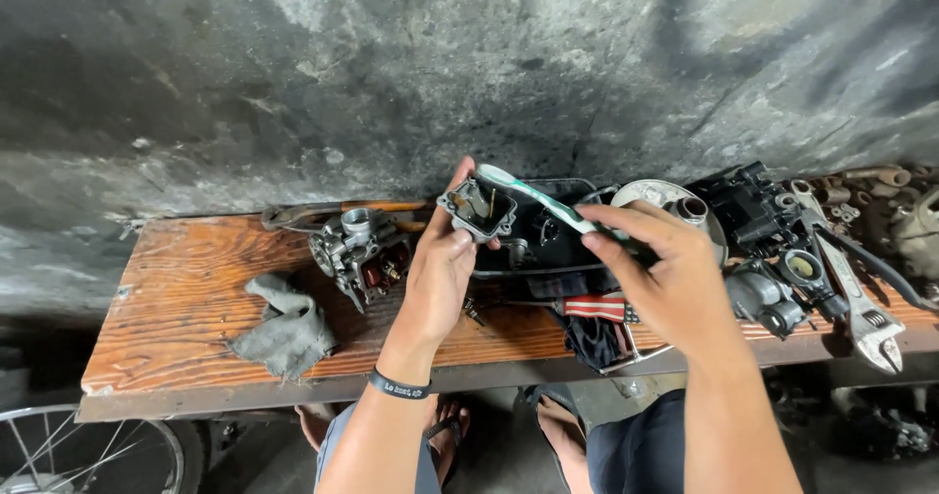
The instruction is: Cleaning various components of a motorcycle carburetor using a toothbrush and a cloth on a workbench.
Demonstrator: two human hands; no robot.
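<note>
Above the wooden bench (186, 289), left hand (440, 274) grips a carburettor bowl (477, 208); right hand (665, 279) holds a toothbrush (538, 201), bristles pointing upper-left.

no packages, labels, signs, screens

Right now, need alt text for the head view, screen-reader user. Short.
Over a worn wooden bench, the person's left hand holds up a small metal carburetor bowl while the right hand points a green-and-white toothbrush into it. On the bench lie a carburetor body, a grey rag, a black tray, an adjustable wrench and other engine parts.
</note>
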